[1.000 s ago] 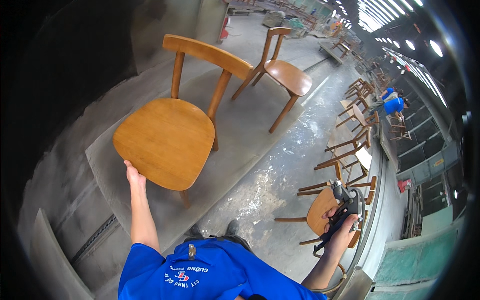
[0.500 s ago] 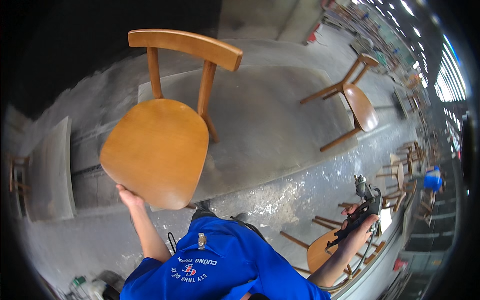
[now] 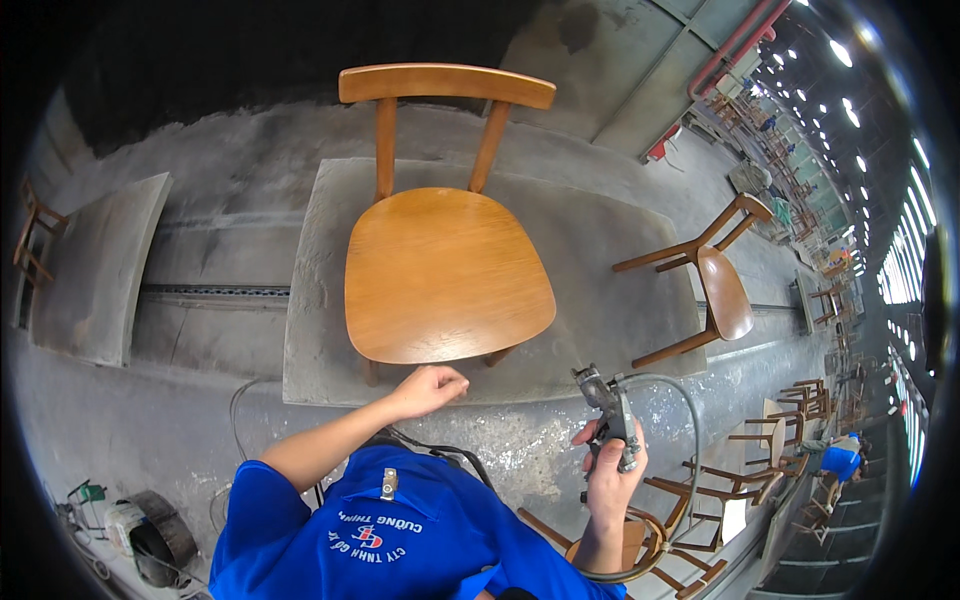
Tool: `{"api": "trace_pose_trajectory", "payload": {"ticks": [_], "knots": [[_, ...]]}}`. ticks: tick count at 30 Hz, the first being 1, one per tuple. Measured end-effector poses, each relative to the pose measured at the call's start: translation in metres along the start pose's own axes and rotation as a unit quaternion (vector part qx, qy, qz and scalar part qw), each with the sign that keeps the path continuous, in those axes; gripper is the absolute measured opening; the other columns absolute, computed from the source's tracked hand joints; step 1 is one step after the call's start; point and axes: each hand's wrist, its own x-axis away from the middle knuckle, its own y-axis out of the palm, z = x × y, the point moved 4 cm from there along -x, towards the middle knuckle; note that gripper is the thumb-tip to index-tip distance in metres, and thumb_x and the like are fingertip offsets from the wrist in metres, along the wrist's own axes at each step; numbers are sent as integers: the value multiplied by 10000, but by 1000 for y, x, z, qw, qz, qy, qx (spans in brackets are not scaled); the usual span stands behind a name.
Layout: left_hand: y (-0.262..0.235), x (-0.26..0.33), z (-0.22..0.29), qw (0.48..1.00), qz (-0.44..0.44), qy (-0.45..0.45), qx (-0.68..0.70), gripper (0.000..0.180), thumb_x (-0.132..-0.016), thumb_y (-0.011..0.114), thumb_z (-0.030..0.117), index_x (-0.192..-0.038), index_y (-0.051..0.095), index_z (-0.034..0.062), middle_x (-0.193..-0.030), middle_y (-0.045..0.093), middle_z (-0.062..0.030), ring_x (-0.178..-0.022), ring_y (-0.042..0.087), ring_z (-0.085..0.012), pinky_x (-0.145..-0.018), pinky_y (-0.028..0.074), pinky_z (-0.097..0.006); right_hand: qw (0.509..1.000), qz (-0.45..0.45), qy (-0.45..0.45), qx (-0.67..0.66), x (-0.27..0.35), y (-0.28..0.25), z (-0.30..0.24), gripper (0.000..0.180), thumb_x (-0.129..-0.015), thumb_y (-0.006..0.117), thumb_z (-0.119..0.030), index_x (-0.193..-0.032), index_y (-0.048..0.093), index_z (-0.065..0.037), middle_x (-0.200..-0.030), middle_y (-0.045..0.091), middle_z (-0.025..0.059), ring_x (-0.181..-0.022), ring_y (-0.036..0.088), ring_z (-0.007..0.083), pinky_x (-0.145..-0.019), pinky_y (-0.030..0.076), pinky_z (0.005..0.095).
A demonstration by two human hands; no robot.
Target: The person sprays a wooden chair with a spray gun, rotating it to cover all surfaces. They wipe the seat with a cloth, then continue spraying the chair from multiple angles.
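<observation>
A brown wooden chair (image 3: 447, 275) with a rounded seat and curved backrest stands upright on a large grey board (image 3: 610, 250) in front of me. Just below the front edge of its seat is my left hand (image 3: 430, 391), fingers curled in and nothing visible in them. It appears apart from the chair. To the right, my right hand (image 3: 615, 465) grips a metal spray gun (image 3: 608, 410) by its handle, nozzle upward. From the gun a grey hose (image 3: 690, 420) loops round to the right and back past my forearm.
A second wooden chair (image 3: 725, 292) lies tipped at the board's right end. Several chairs (image 3: 775, 440) stand at the lower right, near a person in blue (image 3: 842, 458). Another grey board (image 3: 95, 275) is at the left. A bucket-like container (image 3: 150, 540) sits at lower left.
The chair has turned and now stands squarely before me. My left hand has let go of its seat edge and moved right, fingers curled. The spray gun has come inward to the left.
</observation>
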Motion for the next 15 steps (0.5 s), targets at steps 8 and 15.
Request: {"api": "trace_pose_trajectory", "payload": {"ticks": [8, 15], "knots": [[-47, 1, 14, 818, 164, 114, -539, 752, -839, 739, 354, -1485, 437, 115, -1593, 306, -165, -1498, 218, -381, -1218, 165, -564, 991, 77, -62, -91, 6, -25, 0, 837, -884, 563, -725, -1198, 532, 51, -810, 666, 109, -551, 506, 60, -481, 374, 195], [-37, -13, -1, 777, 209, 93, -587, 804, -787, 774, 293, -1492, 422, 136, -1590, 295, -150, -1499, 212, -359, -1214, 184, -554, 988, -49, 69, -127, 9, 5, 17, 802, -860, 595, -727, -1097, 555, 38, -797, 665, 124, -552, 536, 80, -475, 396, 204]]}}
